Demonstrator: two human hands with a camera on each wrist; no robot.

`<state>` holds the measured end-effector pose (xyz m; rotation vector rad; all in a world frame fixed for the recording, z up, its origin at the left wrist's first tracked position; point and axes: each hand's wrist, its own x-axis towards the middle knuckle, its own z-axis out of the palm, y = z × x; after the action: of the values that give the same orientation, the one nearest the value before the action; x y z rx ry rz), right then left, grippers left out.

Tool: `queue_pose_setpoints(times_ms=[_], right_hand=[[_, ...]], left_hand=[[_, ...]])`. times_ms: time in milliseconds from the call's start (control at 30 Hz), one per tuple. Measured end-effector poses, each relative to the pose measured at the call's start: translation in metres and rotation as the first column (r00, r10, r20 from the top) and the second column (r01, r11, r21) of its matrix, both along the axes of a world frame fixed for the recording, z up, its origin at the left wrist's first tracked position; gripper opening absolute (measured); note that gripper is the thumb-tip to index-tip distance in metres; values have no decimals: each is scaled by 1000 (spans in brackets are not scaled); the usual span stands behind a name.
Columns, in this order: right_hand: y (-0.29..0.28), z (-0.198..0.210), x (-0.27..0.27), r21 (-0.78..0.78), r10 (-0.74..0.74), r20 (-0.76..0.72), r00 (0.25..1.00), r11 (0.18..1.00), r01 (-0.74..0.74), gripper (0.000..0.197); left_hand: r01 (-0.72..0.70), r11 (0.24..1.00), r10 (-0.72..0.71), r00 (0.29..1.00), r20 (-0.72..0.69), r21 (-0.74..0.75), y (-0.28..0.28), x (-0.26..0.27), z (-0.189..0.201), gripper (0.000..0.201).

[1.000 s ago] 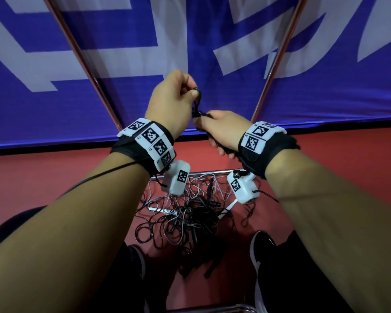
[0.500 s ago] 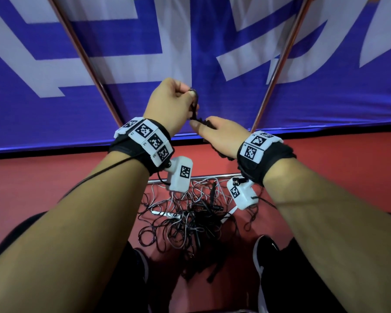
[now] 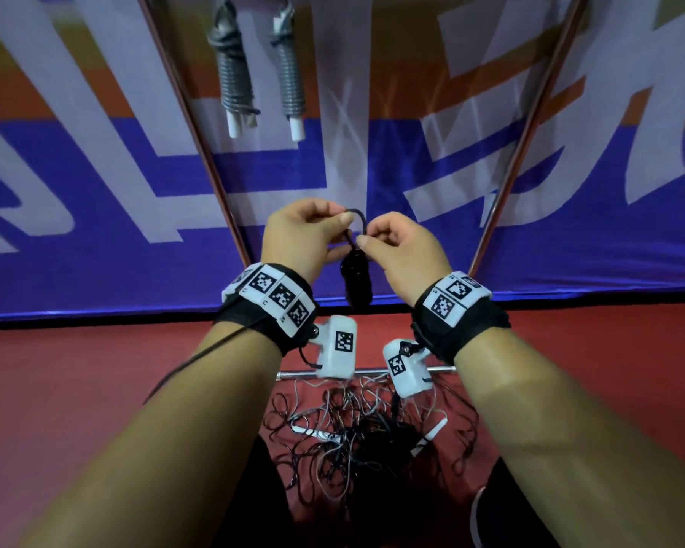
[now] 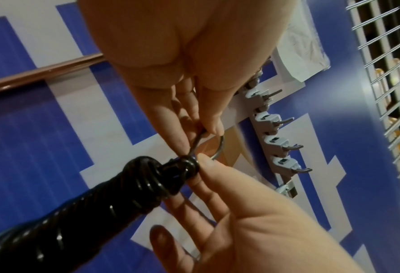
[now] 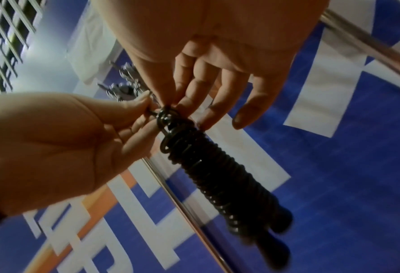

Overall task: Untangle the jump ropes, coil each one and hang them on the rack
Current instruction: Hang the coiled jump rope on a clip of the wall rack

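Observation:
A black jump rope [image 3: 356, 278] wound into a tight coil hangs between my raised hands, its handles pointing down [image 5: 271, 238]. A small loop [image 3: 358, 219] sticks out of its top. My left hand [image 3: 343, 223] pinches that loop [image 4: 217, 147] between thumb and fingers. My right hand [image 3: 366, 239] pinches the coil's top wrap [image 4: 187, 166] just under the loop, its other fingers spread. Two coiled grey ropes [image 3: 234, 73] [image 3: 289, 81] hang higher up. In the left wrist view a row of grey hooks [image 4: 278, 142] on the rack lies beyond the fingers.
A tangle of black and grey ropes [image 3: 364, 441] lies on the red floor below my wrists, behind a low metal bar [image 3: 293, 374]. Two slanted rack poles [image 3: 198, 152] [image 3: 522, 144] frame the hands against a blue banner. A shoe [image 3: 479, 520] shows at the bottom right.
The view has tilted up, bringing the two hung grey ropes into sight. My right hand has shifted from gripping the coil's body to pinching its top, so the coil now dangles.

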<state>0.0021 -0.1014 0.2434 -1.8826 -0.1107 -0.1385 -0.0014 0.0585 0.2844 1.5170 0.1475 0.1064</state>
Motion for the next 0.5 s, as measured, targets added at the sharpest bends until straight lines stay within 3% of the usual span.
queue_pose_setpoints(times_ms=[233,500], right_hand=[[14,95,34,39,-33,83,996,999,30,7],[22,196,94,97,-81,153,985,993,67,24]], left_hand=[[-15,1000,18,983,183,-15,4,34,84,10],[-34,999,19,945,326,40,2,83,174,14]])
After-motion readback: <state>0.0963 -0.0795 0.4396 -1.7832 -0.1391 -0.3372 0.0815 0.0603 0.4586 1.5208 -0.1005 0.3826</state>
